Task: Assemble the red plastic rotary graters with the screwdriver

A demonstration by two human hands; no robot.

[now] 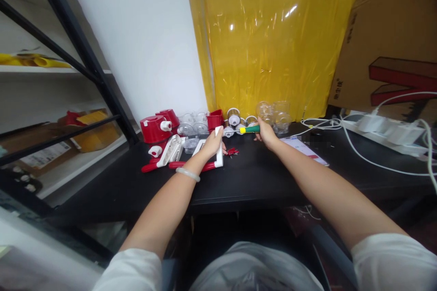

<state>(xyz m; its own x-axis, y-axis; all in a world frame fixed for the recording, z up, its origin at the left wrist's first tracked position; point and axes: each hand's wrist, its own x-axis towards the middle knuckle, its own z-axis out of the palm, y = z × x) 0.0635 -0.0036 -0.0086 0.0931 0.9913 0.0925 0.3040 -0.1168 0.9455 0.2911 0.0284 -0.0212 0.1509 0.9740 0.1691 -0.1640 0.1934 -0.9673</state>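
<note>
Just left of the middle of the desk, my left hand (211, 145) is closed around a white plastic crank arm (219, 157). A red handle (208, 167) lies by the arm's lower end, partly behind my wrist. My right hand (266, 135) grips a screwdriver (251, 129) by its green and yellow handle. Its thin shaft points left, to the top of the white arm; whether the tip touches a screw cannot be made out. Small red pieces (232, 151) lie close by my left fingers. Further left rests another white part (172, 150) with a red handle.
Red housings (155, 129), a red hopper (215, 119), metal drums (234, 117) and clear cups (282, 118) line the back of the black desk (246, 182). To the right are a phone (303, 150) and a power strip (385, 136) with loose white cables. Shelving stands left.
</note>
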